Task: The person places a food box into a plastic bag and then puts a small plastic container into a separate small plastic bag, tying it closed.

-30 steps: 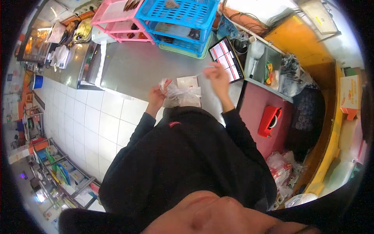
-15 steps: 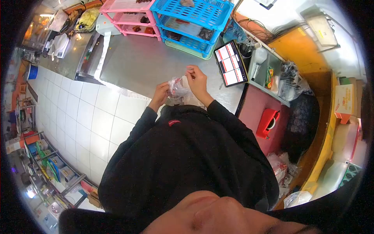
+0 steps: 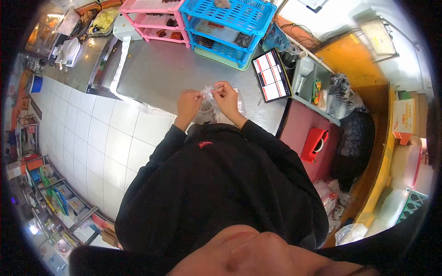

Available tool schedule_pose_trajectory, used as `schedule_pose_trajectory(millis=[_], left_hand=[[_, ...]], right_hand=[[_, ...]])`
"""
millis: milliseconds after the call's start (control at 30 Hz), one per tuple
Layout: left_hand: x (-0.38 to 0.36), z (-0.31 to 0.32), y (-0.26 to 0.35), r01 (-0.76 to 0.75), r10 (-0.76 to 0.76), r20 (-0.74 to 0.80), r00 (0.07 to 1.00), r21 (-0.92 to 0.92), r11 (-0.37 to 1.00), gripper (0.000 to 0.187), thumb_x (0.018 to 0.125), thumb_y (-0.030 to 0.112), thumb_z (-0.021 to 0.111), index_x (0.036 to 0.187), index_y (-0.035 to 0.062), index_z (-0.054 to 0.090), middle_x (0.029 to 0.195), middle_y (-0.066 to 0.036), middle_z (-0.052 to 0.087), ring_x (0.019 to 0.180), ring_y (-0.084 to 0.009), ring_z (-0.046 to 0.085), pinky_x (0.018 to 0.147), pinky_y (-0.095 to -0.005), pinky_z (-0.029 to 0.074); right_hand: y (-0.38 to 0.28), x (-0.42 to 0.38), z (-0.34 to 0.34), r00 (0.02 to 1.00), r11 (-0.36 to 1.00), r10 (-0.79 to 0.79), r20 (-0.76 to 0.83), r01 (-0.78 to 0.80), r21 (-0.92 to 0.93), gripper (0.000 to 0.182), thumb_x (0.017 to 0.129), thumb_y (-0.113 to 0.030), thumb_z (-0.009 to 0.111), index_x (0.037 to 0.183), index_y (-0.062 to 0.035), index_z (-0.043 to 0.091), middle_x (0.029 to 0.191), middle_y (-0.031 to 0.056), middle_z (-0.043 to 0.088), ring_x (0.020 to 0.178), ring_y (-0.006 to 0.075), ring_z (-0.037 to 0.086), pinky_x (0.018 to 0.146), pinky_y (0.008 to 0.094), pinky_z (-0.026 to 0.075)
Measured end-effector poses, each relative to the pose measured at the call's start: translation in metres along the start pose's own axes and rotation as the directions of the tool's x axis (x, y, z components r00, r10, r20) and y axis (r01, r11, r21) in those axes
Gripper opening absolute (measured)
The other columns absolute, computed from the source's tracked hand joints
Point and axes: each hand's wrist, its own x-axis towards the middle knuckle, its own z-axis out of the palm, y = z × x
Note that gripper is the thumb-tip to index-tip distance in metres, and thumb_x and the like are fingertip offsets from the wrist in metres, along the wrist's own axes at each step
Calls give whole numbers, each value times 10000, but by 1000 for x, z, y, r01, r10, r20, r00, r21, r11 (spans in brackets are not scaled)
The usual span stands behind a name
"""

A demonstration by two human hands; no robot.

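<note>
My left hand pinches one side of a clear plastic bag near its top. My right hand pinches the other side of the bag's top, close to the left fingertips. The bag hangs between my hands, just in front of my body at the edge of the metal table. What lies inside the bag is too small and blurred to tell. Some pale, clear material shows under and beside my right hand.
Pink shelves and blue shelves stand at the back of the table. A tablet leans to the right, beside a grey bin. A red tape dispenser sits on the red surface. A white scale stands far left.
My left hand has moved up along the bag, and my right hand has come down and left to it. Both hands now pinch the bag's top close together.
</note>
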Motion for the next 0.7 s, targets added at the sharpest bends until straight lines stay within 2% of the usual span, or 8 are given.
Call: schedule_pose_trajectory(millis=[133, 333, 400, 533, 567, 600, 633, 700], left_hand=[[7, -24, 5, 3, -2, 8, 1000, -53, 999, 90, 720, 178, 681, 716, 89, 668, 719, -52, 624, 763, -263, 547, 695, -383, 422], [10, -21, -8, -322, 308, -141, 941, -91, 942, 102, 692, 177, 712, 740, 109, 653, 778, -18, 620, 738, -229, 560, 673, -366, 434], [14, -23, -8, -479, 451, -194, 871, -141, 866, 130, 682, 173, 724, 764, 110, 645, 803, -21, 619, 750, -224, 571, 656, -338, 453], [25, -19, -11, -540, 521, -142, 842, -231, 809, 105, 710, 152, 720, 762, 88, 656, 831, -31, 625, 771, -197, 585, 630, -303, 462], [23, -17, -11, -266, 279, -32, 960, -421, 867, 98, 734, 155, 711, 765, 77, 661, 842, -26, 627, 776, -169, 584, 624, -287, 458], [22, -15, -12, 40, 37, 125, 991, -560, 827, 100, 759, 158, 703, 767, 65, 667, 854, -22, 630, 782, -140, 582, 619, -272, 454], [22, -11, -17, 41, 36, 125, 991, -560, 827, 100, 759, 158, 703, 767, 65, 667, 854, -22, 630, 782, -140, 582, 619, -272, 454], [23, -4, -26, 336, -130, 335, 933, -686, 645, 139, 793, 187, 687, 764, 52, 674, 833, -5, 621, 748, -87, 552, 600, -239, 430]], right_hand=[[4, 7, 9, 999, 992, 40, -28, -37, 117, 248, 767, -57, 664, 979, -42, 535, 706, 50, 622, 644, 109, 601, 588, 235, 468], [7, 12, 18, 976, 937, 214, -25, -198, 288, 305, 755, -62, 694, 1007, -23, 526, 744, 59, 641, 695, 110, 605, 624, 230, 469], [5, 12, 19, 966, 898, 259, 0, -241, 367, 328, 754, -60, 700, 1027, -13, 524, 760, 66, 648, 706, 114, 605, 630, 231, 471], [8, 10, 17, 941, 861, 315, 124, -339, 380, 394, 762, -35, 699, 1102, 0, 505, 826, 80, 658, 706, 100, 592, 598, 208, 449], [9, 10, 15, 926, 847, 349, 144, -378, 373, 424, 765, -27, 703, 1133, -2, 492, 857, 80, 659, 691, 87, 581, 572, 191, 428], [7, 9, 13, 925, 847, 350, 146, -379, 372, 424, 765, -27, 703, 1133, -2, 492, 857, 80, 659, 691, 87, 581, 572, 191, 428], [5, 8, 11, 906, 788, 387, 171, -421, 448, 433, 761, -37, 711, 1135, -8, 493, 858, 81, 658, 689, 87, 580, 557, 187, 417], [3, 7, 6, 884, 720, 425, 196, -461, 520, 442, 757, -47, 720, 1137, -14, 494, 860, 82, 658, 687, 87, 580, 543, 183, 407]])
